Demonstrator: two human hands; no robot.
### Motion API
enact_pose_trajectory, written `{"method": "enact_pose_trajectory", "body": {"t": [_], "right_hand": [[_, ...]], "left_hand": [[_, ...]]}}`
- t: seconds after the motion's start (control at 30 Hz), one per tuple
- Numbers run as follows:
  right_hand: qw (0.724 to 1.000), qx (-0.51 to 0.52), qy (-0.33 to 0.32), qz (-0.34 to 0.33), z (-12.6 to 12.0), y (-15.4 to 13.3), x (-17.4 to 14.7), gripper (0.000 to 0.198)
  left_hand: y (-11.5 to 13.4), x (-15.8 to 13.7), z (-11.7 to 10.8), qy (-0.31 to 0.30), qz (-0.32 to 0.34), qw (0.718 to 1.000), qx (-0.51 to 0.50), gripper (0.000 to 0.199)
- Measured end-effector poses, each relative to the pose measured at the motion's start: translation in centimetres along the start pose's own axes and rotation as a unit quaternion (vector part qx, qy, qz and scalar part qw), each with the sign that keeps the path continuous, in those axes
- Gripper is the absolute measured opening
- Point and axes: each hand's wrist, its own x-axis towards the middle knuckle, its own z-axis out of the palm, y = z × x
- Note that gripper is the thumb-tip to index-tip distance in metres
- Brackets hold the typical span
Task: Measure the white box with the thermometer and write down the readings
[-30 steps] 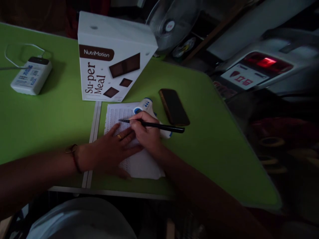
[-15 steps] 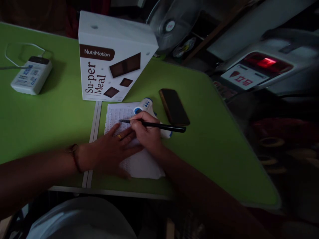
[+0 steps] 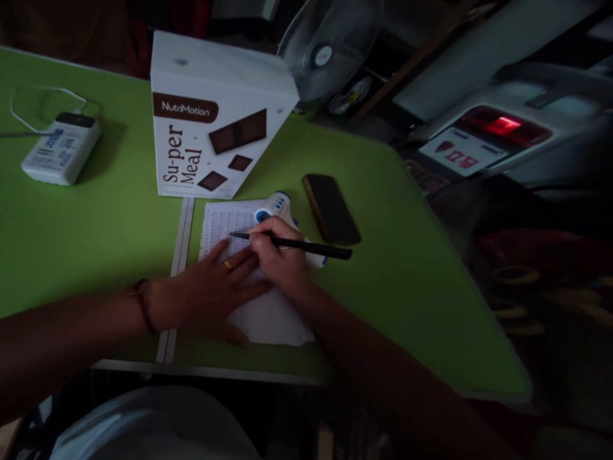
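A sheet of paper covered in rows of small marks lies on the green table. Across its left part my left hand rests flat with the fingers spread; a ring and a bracelet show on it. My right hand is closed around a black pen, whose tip is at the paper near my left index finger. Partly behind my right hand lies a white and blue handheld device, like an infrared thermometer. Just to its right is a dark smartphone, screen up.
A white NutriMotion box stands upright beyond the paper. To the far left lies a white adapter with a cable. Past the green table are a fan and a pale machine with a red lit panel.
The view has shifted slightly, so the box, phone and machine sit a little differently in the picture. Both hands and the pen hold nearly the same places on the paper.
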Motion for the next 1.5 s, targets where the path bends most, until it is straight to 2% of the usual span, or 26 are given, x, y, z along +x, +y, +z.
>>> {"method": "enact_pose_trajectory", "body": {"t": [0.33,0.7,0.97,1.27,1.5], "right_hand": [[1.0,-0.006,-0.006,0.004,-0.07,0.09,-0.05,0.009],[1.0,0.0,0.01,0.021,0.12,0.5,-0.23,0.009],[1.0,0.003,0.009,0.024,0.07,-0.13,-0.15,0.01],[1.0,0.006,-0.001,0.014,0.09,0.12,-0.07,0.008],[1.0,0.018,-0.001,0.004,0.23,0.07,-0.06,0.008]], "left_hand": [[-0.01,-0.05,-0.06,0.014,0.005,1.0,0.0,0.098],[0.05,-0.02,-0.52,-0.017,-0.004,1.0,-0.014,0.101],[0.04,-0.12,-0.45,-0.022,-0.004,1.0,-0.006,0.092],[0.05,-0.01,-0.75,-0.044,-0.008,0.999,-0.018,0.092],[-0.23,-0.26,-0.53,-0.03,-0.001,0.999,-0.011,0.091]]}}
